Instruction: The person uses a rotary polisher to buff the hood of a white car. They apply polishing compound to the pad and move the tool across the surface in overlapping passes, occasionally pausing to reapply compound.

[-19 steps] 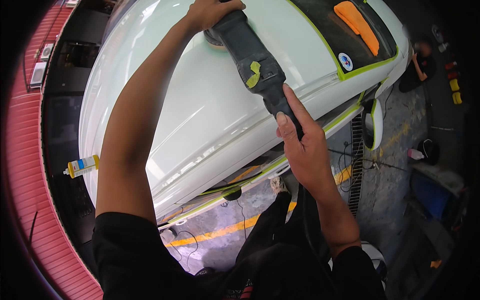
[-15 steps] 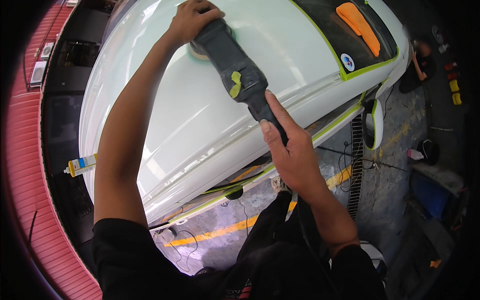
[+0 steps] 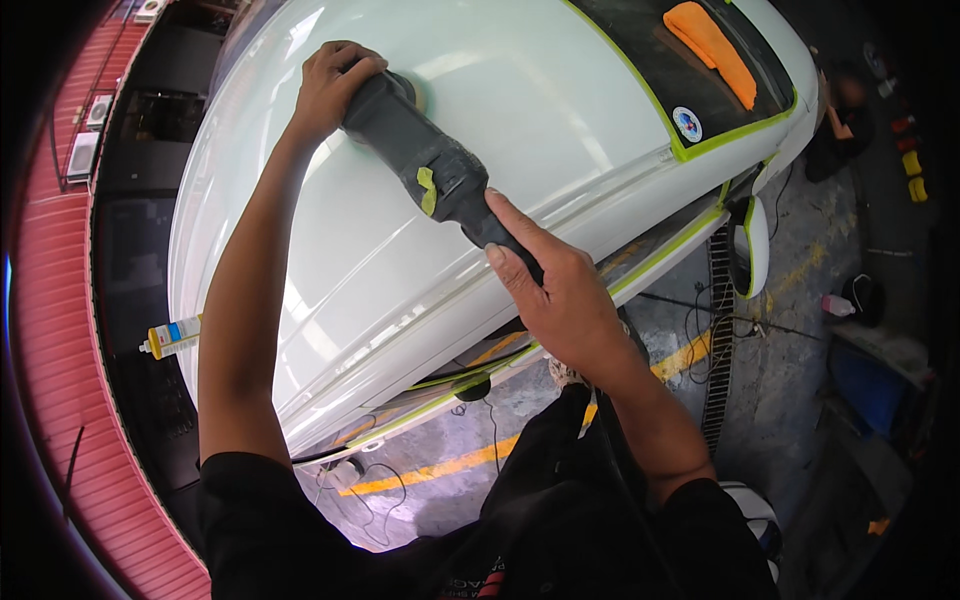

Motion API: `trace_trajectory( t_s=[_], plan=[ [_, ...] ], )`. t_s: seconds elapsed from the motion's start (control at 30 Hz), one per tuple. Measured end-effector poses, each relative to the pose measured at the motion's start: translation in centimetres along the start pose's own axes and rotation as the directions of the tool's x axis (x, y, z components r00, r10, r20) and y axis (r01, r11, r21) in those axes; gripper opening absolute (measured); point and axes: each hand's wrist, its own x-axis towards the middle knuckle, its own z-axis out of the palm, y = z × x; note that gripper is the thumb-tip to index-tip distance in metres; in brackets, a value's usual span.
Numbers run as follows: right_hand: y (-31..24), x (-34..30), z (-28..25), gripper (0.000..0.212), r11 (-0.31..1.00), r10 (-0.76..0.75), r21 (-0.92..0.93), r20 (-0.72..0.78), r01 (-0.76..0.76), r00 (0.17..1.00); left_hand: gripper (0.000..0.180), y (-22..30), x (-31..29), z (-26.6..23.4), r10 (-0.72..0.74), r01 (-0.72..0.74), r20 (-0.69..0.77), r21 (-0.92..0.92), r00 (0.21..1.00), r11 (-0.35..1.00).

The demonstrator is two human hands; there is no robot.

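Observation:
A dark grey car polisher (image 3: 405,145) lies slanted across the white car roof (image 3: 520,120), its pale round pad against the paint. My left hand (image 3: 335,85) is closed over the head end, at the far side. Around the rear handle my right hand (image 3: 555,285) is wrapped, with its forefinger stretched along the body. A scrap of yellow-green tape sticks to the polisher's casing. Part of the pad is hidden under the tool's head.
Yellow-green masking tape edges the windscreen (image 3: 745,100), where an orange cloth (image 3: 712,50) lies. A yellow-and-white bottle (image 3: 173,336) rests at the roof's left end. A side mirror (image 3: 750,248) sticks out at right. Cables (image 3: 700,330) trail over the floor. Another person (image 3: 842,115) is at far right.
Both hands have carried the polisher left along the roof; its head end is also a little nearer. The grip of each hand looks the same.

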Motion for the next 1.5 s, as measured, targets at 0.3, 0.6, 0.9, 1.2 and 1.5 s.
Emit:
trace_trajectory(
  t_s=[0.3, 0.6, 0.9, 1.2, 1.5],
  plan=[
    [1.0, 0.6, -5.0, 0.057, 0.976, 0.178, 0.143, -0.072, -0.166, 0.981, 0.026, 0.8, 10.7, 5.0, 0.325, -0.321, -0.009, 0.134, 0.946, 0.938],
    [0.7, 0.8, -6.3, 0.058, 0.918, 0.364, 0.205, -0.089, -0.34, 0.927, 0.018, 2.8, 17.1, 7.8, 0.5, -0.486, -0.101, 0.138, 0.86, 0.863],
    [1.3, 0.1, -3.6, 0.056, 0.975, 0.2, 0.127, -0.144, -0.182, 0.969, 0.016, 1.5, 13.8, 7.1, 0.462, -0.446, -0.118, 0.138, 0.879, 0.884],
    [-0.1, -1.5, 1.8, 0.059, 0.998, -0.014, -0.063, -0.006, 0.014, 1.0, 0.025, -0.9, -1.0, 0.5, 0.069, -0.067, -0.013, 0.1, 0.998, 0.993],
    [0.9, -10.9, 1.3, 0.069, 0.986, 0.084, -0.149, 0.07, -0.073, 0.994, 0.037, 13.3, -6.5, -1.8, -0.417, 0.377, -0.068, -0.313, 0.906, 0.872]
  ],
)
